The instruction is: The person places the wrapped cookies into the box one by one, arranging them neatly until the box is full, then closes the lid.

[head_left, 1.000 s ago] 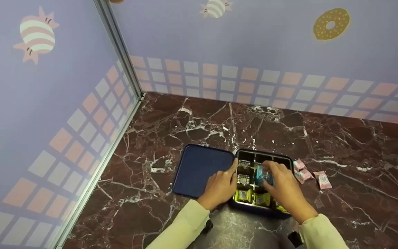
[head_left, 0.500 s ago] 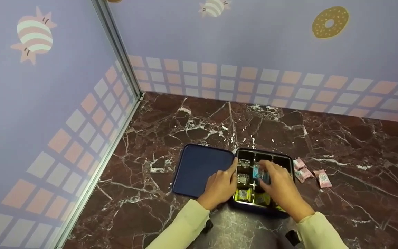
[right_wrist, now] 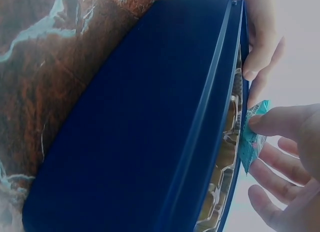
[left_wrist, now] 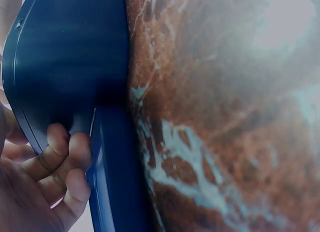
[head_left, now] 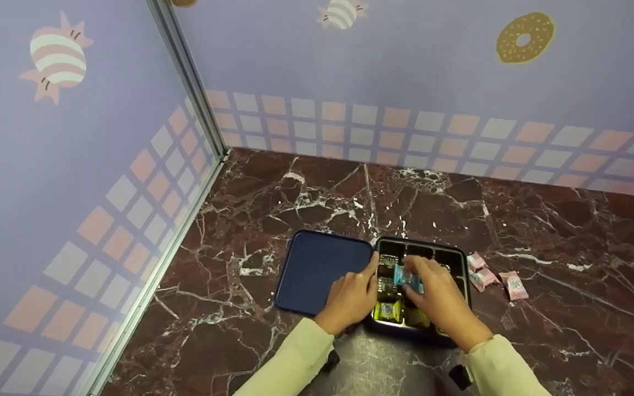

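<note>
A dark blue box with a divided inner tray lies uncovered on the floor. My left hand holds its left side at the rim; in the left wrist view the curled fingers touch the outer wall. Thumb and fingers of my right hand pinch a small blue wrapped candy, also seen as a teal packet in the right wrist view. This candy is above the tray, near the left and middle columns. Yellow-wrapped candies fill front compartments; silvery pieces sit in the left column. My right hand hides part of the tray.
The flat blue lid lies against the box's left side. Several pink wrapped candies are scattered to the right of the box. Patterned walls rise behind and at the left of the marbled floor.
My right hand has shifted left over the tray, carrying the blue candy from the middle column toward the left one. My left hand stays at the box's rim.
</note>
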The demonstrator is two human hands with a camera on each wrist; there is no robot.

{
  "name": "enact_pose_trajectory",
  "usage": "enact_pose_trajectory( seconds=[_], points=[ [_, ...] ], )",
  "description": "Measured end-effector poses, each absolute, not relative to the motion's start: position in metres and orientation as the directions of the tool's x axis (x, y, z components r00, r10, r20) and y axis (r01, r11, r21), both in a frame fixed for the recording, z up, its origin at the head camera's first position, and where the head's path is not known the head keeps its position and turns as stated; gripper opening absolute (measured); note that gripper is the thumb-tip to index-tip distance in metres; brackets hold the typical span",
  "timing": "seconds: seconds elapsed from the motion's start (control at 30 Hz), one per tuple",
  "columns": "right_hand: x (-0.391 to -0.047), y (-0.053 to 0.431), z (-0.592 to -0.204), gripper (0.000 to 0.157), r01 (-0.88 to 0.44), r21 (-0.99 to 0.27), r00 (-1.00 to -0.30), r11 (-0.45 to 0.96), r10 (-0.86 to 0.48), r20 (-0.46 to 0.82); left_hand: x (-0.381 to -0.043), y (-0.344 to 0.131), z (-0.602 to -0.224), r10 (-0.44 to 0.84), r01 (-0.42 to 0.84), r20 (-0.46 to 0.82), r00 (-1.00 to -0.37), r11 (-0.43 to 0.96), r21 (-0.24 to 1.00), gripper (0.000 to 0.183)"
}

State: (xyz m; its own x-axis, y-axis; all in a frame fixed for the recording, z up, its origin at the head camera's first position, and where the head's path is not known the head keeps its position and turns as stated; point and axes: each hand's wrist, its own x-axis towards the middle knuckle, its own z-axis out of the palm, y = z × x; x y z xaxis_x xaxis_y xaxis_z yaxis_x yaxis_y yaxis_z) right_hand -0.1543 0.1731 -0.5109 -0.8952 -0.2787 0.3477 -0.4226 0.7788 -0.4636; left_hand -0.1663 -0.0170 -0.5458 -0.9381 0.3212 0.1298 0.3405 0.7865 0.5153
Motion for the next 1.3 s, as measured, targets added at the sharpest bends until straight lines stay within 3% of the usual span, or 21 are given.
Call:
enact_pose_trajectory(
  seconds=[1.0,1.3],
  points=[
    [-0.157,0.151,-0.525,0.047,-0.462,-0.463,-0.877,0.756,-0.312,0.366,-0.165,-0.017,-0.547,0.331,0.333,0.1,-0.939,0.793,0.51,0.051],
    [-0.158,0.145,-0.529,0.047,-0.397,-0.497,-0.913,0.772,-0.279,0.297,-0.166,-0.017,-0.545,0.327,0.338,0.114,-0.938,0.792,0.508,0.051]
  ],
)
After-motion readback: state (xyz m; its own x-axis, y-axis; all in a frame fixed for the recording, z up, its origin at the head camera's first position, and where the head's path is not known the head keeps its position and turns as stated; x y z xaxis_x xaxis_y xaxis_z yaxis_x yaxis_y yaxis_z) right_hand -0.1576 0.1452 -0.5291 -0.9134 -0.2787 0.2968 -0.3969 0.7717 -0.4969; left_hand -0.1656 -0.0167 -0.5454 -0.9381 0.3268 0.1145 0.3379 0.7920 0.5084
